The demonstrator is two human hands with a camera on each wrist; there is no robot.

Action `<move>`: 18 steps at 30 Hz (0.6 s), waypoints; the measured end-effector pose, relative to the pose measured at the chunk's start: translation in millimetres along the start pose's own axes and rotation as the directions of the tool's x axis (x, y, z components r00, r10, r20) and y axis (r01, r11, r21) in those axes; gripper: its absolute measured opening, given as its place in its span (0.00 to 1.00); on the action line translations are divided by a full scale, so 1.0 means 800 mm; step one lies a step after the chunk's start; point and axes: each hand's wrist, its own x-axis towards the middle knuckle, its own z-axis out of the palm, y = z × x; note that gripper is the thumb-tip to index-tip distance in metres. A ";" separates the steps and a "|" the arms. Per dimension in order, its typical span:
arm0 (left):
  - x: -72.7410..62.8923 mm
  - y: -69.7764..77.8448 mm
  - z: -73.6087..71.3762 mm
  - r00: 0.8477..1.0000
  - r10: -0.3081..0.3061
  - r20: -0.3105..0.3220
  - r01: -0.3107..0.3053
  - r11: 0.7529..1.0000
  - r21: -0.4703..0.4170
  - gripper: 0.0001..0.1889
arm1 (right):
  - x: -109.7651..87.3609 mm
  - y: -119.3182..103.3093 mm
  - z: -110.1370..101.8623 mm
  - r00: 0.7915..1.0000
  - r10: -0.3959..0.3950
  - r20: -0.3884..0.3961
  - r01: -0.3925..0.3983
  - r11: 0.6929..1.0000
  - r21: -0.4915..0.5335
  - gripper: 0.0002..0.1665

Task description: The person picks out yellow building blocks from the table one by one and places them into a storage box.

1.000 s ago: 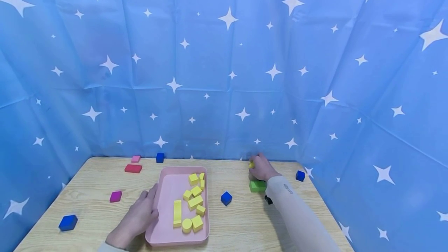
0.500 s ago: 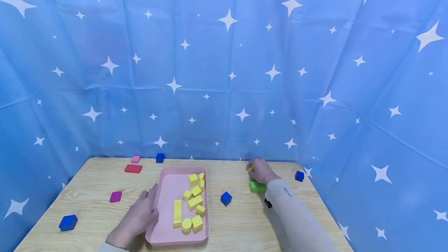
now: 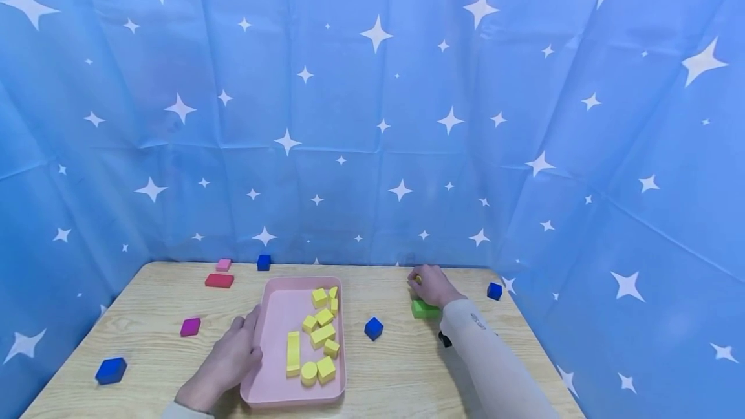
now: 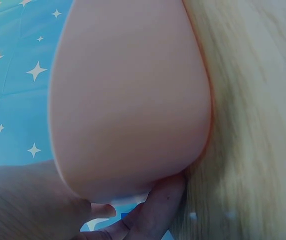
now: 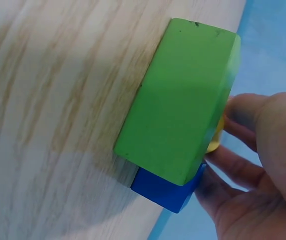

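My left hand (image 3: 227, 354) grips the left side of a pink tray (image 3: 272, 341). In the left wrist view, its fingers (image 4: 162, 205) curl against the pink wall. Several yellow blocks (image 3: 323, 336) lie in the tray, mostly along its right side. Near the table's far edge, my right hand (image 3: 435, 284) pinches a small yellow block (image 3: 418, 279), largely hidden by the fingers. Just in front of that hand lies a green rectangular block (image 3: 425, 309). The right wrist view shows the yellow block (image 5: 215, 139) behind the green one, with a blue block (image 5: 165, 190) partly covered.
Blue cubes stand right of the tray (image 3: 374, 328), at the right edge (image 3: 494, 291) and at the back (image 3: 264, 262). Leftward lie a larger blue block (image 3: 111, 371), a magenta block (image 3: 190, 327), a red block (image 3: 219, 280) and a pink block (image 3: 224, 265). A starry blue curtain (image 3: 349, 115) surrounds the table.
My right hand has drawn slightly back from the table's far edge, holding the yellow block. The left hand and the tray stay put; the head view has shifted a little.
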 end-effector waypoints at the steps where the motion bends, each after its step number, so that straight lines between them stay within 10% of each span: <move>1: 0.000 0.000 0.000 1.000 0.000 0.002 0.000 1.000 0.000 0.48 | 0.000 0.001 0.001 1.000 0.000 -0.003 0.000 1.000 -0.002 0.14; 18: 0.000 0.003 -0.002 1.000 -0.016 0.019 0.015 1.000 0.013 0.47 | -0.002 0.003 0.010 0.997 -0.020 -0.077 0.024 0.998 0.063 0.12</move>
